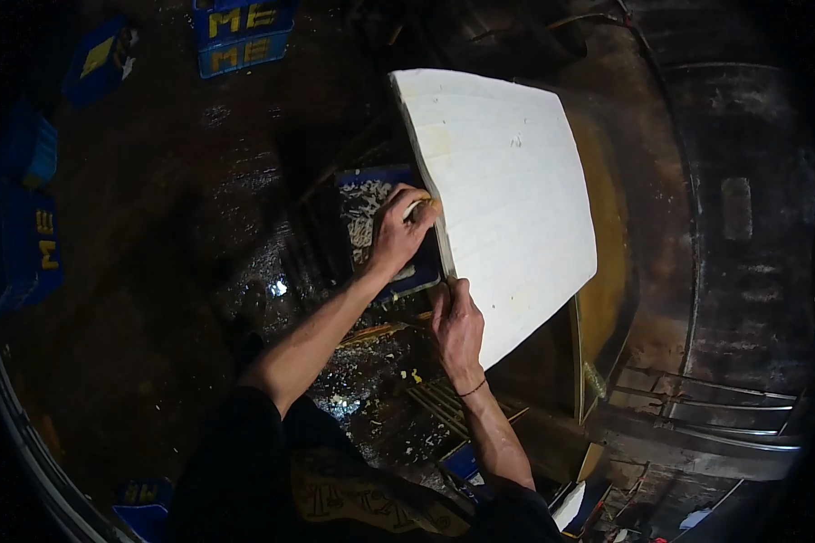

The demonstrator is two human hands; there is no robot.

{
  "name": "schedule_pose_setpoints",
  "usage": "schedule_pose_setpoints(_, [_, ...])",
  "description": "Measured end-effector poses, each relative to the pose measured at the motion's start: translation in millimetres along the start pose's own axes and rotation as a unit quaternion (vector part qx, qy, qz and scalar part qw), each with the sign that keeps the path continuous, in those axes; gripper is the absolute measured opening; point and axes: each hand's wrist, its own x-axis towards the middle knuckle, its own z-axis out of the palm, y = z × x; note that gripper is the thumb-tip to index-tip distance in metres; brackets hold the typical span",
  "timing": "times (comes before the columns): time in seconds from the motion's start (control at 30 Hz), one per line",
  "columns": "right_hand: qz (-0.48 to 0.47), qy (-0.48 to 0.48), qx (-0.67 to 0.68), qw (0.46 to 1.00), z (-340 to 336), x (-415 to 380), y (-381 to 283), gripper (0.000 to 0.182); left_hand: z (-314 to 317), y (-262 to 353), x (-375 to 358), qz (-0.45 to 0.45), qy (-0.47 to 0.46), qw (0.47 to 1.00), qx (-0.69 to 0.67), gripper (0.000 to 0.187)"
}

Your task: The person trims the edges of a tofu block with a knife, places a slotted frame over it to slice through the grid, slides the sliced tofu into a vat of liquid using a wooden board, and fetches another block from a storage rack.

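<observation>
A large white slab with slightly wavy edges lies tilted in the middle right of the view. At its left edge, my left hand is closed round a small yellowish piece that touches the edge. Lower on the same edge, my right hand has its fingers wrapped on the slab's rim, near the lower left. Beneath my left hand is a blue crate with pale scraps inside, partly hidden by the hand and forearm.
Blue crates with yellow letters stand at the top and the left. The dark floor looks wet, with pale bits scattered below the slab. A yellowish-brown surface shows right of the slab, with metal bars at the lower right.
</observation>
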Motion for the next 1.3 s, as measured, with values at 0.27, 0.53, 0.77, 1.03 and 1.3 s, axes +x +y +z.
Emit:
schedule_pose_setpoints(0.27, [0.014, 0.003, 0.018, 1.0, -36.8, -106.1, 43.5, 0.017, 39.7, 20.2, -122.0, -0.053, -0.019, 0.998, -0.014, 0.02])
schedule_pose_setpoints(0.53, [0.045, 0.038, 0.108, 0.992, -41.0, -177.0, 87.0, 0.014, 79.7, 58.5, -219.7, -0.209, 0.007, 0.978, 0.014, 0.034])
schedule_pose_setpoints(0.77, [0.261, -0.003, 0.286, 0.922, -21.4, -176.1, 13.4, 0.013, 48.5, -12.3, -206.3, -0.616, 0.091, 0.759, -0.193, 0.042])
schedule_pose_setpoints(1.03, [0.356, 0.244, 0.364, 0.825, -60.5, -133.7, -25.6, 0.016, -46.8, -185.9, -9.6, -0.443, -0.127, 0.868, 0.185, 0.046])
schedule_pose_setpoints(1.3, [0.497, 0.401, 0.481, 0.601, -71.6, -135.3, 36.6, 0.021, 52.1, 54.4, 134.3, 0.115, -0.1, 0.973, 0.174, 0.03])
